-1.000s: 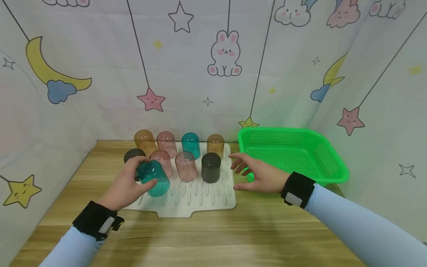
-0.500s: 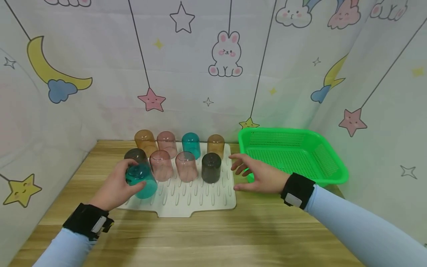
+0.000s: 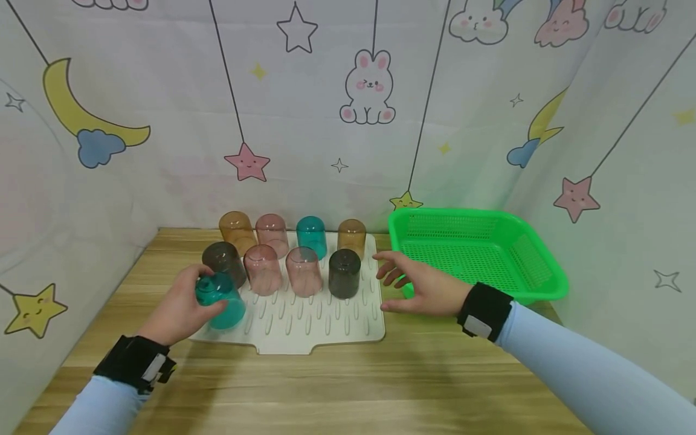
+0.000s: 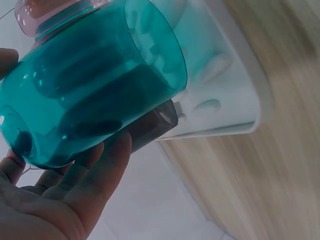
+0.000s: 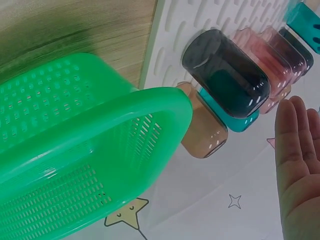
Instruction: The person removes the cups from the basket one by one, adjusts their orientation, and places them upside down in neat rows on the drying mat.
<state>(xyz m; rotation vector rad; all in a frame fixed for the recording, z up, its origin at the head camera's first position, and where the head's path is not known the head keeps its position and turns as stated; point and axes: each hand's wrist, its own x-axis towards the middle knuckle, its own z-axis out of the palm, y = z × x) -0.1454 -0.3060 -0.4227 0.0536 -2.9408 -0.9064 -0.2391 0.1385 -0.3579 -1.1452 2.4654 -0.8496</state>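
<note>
My left hand (image 3: 176, 308) grips a teal see-through cup (image 3: 225, 305), bottom up and slightly tilted, at the front left corner of the white ribbed drying mat (image 3: 321, 326). In the left wrist view the teal cup (image 4: 95, 80) has its mouth close over the mat's ribs, with thumb and fingers on either side. Just behind it stands a dark grey cup (image 3: 224, 261). My right hand (image 3: 421, 284) hovers with relaxed fingers and holds nothing, between the mat's right edge and the green basket (image 3: 551, 278). Nearest to it is another dark grey cup (image 3: 344, 273).
Upside down on the mat stand pink cups (image 3: 304, 272), amber cups (image 3: 351, 235) and another teal cup (image 3: 311, 235), in two rows. The perforated green basket is at the right on the wooden table (image 3: 348, 393). A patterned curtain (image 3: 304, 121) hangs close behind.
My left hand has carried the teal cup left and slightly toward me, down to the mat's front left corner. The grey cup behind it has come into fuller view. My right hand has stayed put.
</note>
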